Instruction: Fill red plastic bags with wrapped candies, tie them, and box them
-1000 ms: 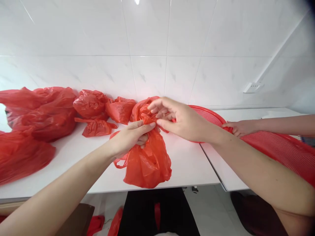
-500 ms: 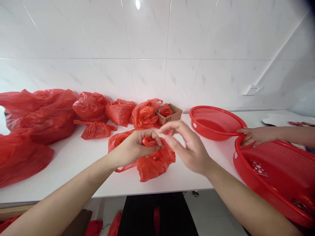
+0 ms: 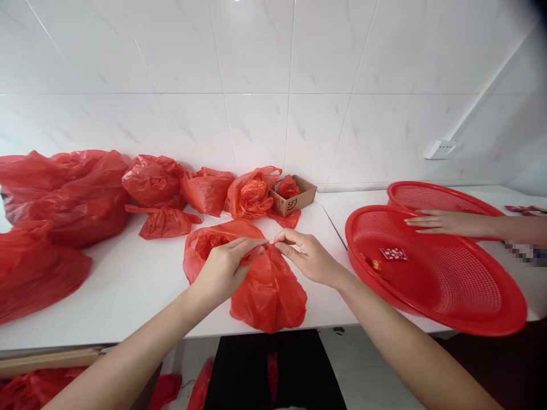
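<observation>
A red plastic bag [image 3: 269, 296] rests at the front edge of the white table, its top gathered up between my two hands. My left hand [image 3: 228, 265] pinches the gathered plastic from the left. From the right, my right hand [image 3: 310, 256] grips the same bunched top between thumb and fingers. What the bag holds is hidden by the plastic. Behind my left hand lies another open red bag [image 3: 194, 247] with crumpled red plastic inside.
Several filled red bags [image 3: 72, 193] line the wall. A small cardboard box [image 3: 301, 196] holds a red bundle. At right, a large red basket [image 3: 431, 279] with small packets overlaps a second red basket [image 3: 444, 193]. Another person's hand [image 3: 440, 223] touches the front basket's rim.
My right hand has come in and closed on the bag's top beside my left. The front basket has moved left, partly covering the other basket, with the other person's hand on its rim.
</observation>
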